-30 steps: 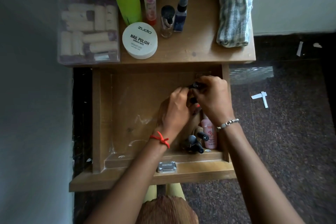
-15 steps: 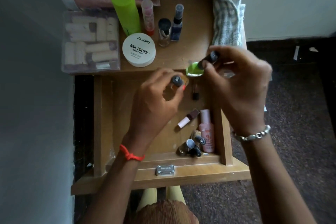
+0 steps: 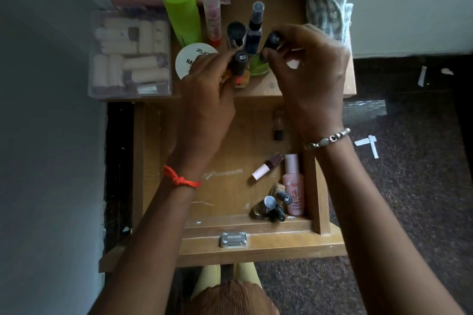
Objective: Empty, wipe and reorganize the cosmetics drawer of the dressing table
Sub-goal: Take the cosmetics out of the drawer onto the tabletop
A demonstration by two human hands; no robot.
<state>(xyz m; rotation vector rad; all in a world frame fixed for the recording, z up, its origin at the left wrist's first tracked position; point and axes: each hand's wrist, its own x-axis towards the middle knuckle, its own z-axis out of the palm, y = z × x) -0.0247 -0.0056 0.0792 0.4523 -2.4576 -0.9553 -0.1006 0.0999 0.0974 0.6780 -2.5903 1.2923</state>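
Note:
The wooden drawer (image 3: 151, 161) stands pulled out below the dressing table top (image 3: 281, 84). Above the table top, my left hand (image 3: 207, 100) grips an orange nail polish bottle (image 3: 239, 66) by its black cap. My right hand (image 3: 309, 71) holds a green nail polish bottle (image 3: 259, 65) by its black cap, just right of the orange one. Still lying in the drawer's right side are a pink bottle (image 3: 293, 184), a pink-capped brown tube (image 3: 267, 166), a dark slim vial (image 3: 278, 125) and a cluster of small polish bottles (image 3: 271, 206).
On the table top stand a tall green bottle (image 3: 180, 10), a red tube (image 3: 213, 19), a dark spray bottle (image 3: 254, 29), a black-capped bottle (image 3: 236, 33) and a white nail polish remover tub (image 3: 188, 60). A clear box of rollers (image 3: 130, 56) sits left, a striped cloth (image 3: 329, 5) right.
Both hands rose out of the drawer, each carrying a small polish bottle, and now hover over the table top near the white tub and the dark spray bottle.

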